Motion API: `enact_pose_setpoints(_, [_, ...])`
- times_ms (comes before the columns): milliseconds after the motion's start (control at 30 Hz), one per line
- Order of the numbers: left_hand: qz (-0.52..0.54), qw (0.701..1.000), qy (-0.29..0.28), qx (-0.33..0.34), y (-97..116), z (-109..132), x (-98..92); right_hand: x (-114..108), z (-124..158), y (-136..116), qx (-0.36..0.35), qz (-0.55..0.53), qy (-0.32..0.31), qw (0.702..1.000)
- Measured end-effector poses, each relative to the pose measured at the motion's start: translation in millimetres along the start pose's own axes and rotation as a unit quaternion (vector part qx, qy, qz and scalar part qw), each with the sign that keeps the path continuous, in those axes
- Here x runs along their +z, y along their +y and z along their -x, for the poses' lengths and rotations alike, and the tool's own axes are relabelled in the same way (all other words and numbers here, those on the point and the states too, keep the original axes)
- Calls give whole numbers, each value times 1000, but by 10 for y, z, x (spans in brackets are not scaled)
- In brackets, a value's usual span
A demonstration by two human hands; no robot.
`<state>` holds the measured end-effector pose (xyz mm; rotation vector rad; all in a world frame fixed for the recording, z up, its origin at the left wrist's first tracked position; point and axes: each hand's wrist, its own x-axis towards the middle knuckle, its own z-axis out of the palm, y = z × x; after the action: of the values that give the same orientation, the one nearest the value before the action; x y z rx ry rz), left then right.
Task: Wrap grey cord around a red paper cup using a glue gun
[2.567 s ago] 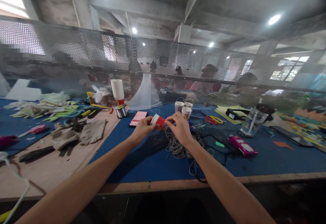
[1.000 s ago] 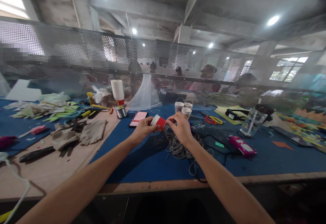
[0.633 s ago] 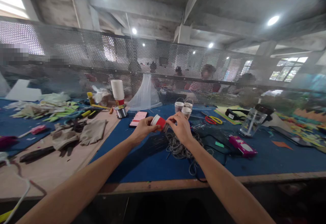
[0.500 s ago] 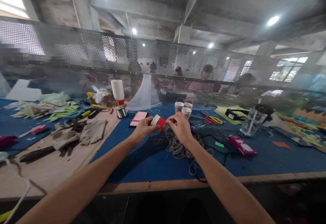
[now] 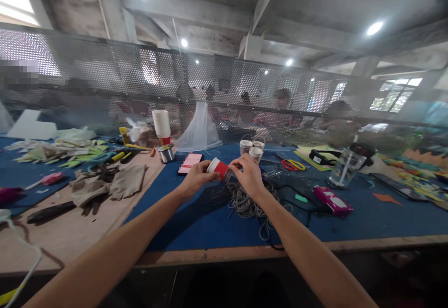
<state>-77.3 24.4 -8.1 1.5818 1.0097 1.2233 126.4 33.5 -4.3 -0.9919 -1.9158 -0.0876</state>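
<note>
My left hand (image 5: 195, 178) is closed around a small paper cup (image 5: 217, 167), white at one end with a red band. The cup lies tilted on its side in the air, its red end toward my right hand (image 5: 249, 176). There my right fingers are pinched together on a strand of thin grey cord at the cup's end; the fingertips partly hide it. Below them on the blue mat lies a tangled heap of grey cord (image 5: 247, 203). Just behind my right hand stand several small cups with loop handles (image 5: 246, 146).
A pink-screened phone (image 5: 191, 164) and a stack of white paper cups (image 5: 161, 123) on a metal spool (image 5: 165, 154) are at the left. Scissors (image 5: 293, 164), a magenta device (image 5: 333, 200) and a clear bottle (image 5: 346, 168) lie rightward. Gloves (image 5: 128, 182) rest left. Perforated mesh stands behind.
Almost nothing differs. Both hands keep their places at the cup, with only a very slight shift of the view.
</note>
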Motion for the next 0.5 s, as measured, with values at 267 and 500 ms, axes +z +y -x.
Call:
enact_pose_setpoints(267, [-3,1000,2,-6,-45,-24,-11,-16,-6,-15,-8,4,6,1000])
enact_pose_setpoints(500, [-12,1000,5,-15,-43,-32,-20,-46,-4,-43,-30,17,9,999])
